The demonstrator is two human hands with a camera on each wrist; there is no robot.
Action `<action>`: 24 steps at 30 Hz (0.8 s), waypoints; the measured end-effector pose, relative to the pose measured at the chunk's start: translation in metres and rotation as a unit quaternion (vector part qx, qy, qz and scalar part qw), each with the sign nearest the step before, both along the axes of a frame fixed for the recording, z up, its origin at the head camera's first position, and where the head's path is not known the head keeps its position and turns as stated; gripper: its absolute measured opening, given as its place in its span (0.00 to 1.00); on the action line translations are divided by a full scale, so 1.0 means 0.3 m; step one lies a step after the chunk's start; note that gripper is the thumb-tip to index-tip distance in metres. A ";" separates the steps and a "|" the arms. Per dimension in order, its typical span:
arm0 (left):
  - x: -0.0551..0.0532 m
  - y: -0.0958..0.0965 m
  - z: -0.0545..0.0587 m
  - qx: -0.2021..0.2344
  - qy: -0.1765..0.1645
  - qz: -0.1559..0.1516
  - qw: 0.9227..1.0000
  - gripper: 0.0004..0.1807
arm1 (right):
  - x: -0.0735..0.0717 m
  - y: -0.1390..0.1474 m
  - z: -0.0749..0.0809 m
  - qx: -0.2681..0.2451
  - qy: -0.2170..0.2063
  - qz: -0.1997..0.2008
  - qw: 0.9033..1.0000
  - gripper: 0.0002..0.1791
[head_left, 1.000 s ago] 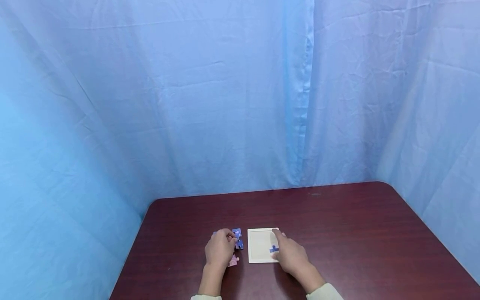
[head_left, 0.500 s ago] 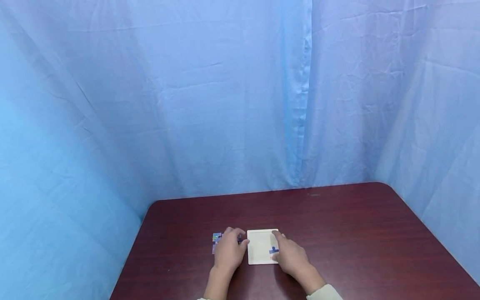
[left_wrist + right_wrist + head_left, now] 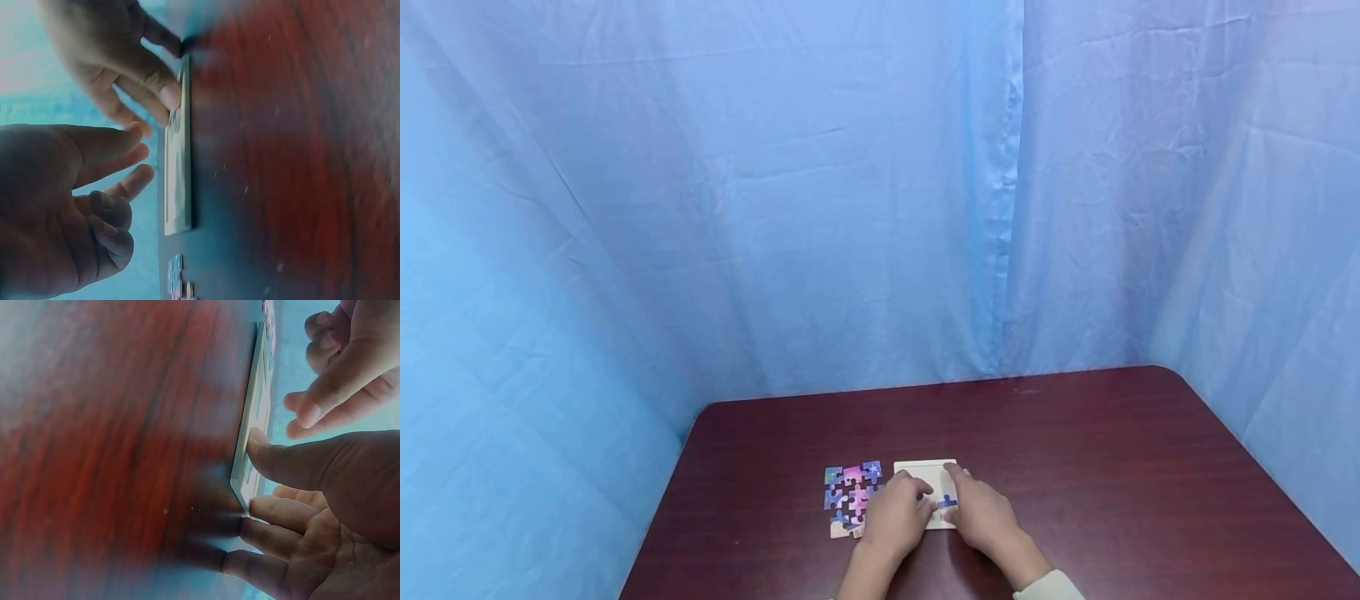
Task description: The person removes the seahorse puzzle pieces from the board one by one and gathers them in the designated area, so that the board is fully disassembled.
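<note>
A shallow cream tray point(image 3: 913, 467) lies on the table. A blue jigsaw piece point(image 3: 948, 500) rests inside its right part. My right hand point(image 3: 985, 510) grips the tray's right side; in the right wrist view its thumb point(image 3: 265, 456) touches the near rim, and other fingertips meet the edge. Above the tray's left half hovers my left hand point(image 3: 895, 512), its thumb and index tips close together. In both wrist views no piece shows plainly between those tips. Just left of that hand sit several blue and pink jigsaw pieces point(image 3: 852, 498), partly covered by it.
A dark red-brown table point(image 3: 1075, 450) carries everything. Blue curtains point(image 3: 865, 208) hang behind it and along both sides. The two hands are close together over the small tray.
My left hand has moved right, from over the jigsaw pieces to above the tray, uncovering most of the pieces. My right hand has stayed at the tray's right side.
</note>
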State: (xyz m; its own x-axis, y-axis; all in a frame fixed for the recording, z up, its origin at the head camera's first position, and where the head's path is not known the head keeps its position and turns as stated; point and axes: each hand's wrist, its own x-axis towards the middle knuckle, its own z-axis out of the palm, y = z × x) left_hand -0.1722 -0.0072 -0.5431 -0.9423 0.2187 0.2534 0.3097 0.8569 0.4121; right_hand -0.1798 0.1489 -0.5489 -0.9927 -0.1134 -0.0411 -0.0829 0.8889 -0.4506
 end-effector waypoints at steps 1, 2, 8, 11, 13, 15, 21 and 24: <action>0.001 0.007 -0.005 -0.004 0.002 -0.001 1.000 0.10 | -0.001 0.001 -0.002 0.000 0.000 0.000 1.000 0.41; 0.002 0.014 -0.010 -0.008 0.005 -0.001 1.000 0.10 | -0.003 0.002 -0.002 -0.001 0.001 0.000 1.000 0.41; 0.003 0.047 -0.034 -0.012 -0.004 -0.008 1.000 0.11 | -0.004 0.003 -0.003 -0.005 -0.001 -0.001 1.000 0.43; 0.003 0.056 -0.032 -0.023 -0.010 -0.010 1.000 0.09 | -0.002 0.003 -0.006 -0.010 0.006 -0.002 1.000 0.43; 0.003 0.060 -0.026 -0.027 -0.013 -0.009 1.000 0.08 | -0.003 0.004 -0.011 -0.011 0.013 -0.002 1.000 0.43; 0.003 0.061 -0.024 -0.031 -0.014 -0.007 0.999 0.06 | -0.004 0.005 -0.018 -0.013 0.018 -0.004 1.000 0.44; -0.003 0.066 -0.035 -0.034 0.005 -0.002 0.999 0.04 | -0.006 0.005 -0.017 -0.013 0.014 -0.002 1.000 0.42; -0.007 0.068 -0.044 -0.030 0.021 0.007 0.999 0.05 | -0.005 0.007 -0.017 -0.019 0.015 -0.001 1.000 0.41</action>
State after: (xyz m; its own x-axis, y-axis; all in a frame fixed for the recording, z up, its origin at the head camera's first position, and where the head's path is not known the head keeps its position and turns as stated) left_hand -0.1745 0.0133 -0.5563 -0.9343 0.2211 0.2797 0.3130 0.8843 0.3464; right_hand -0.1813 0.1510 -0.5540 -0.9937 -0.1121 -0.0068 -0.0950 0.8714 -0.4813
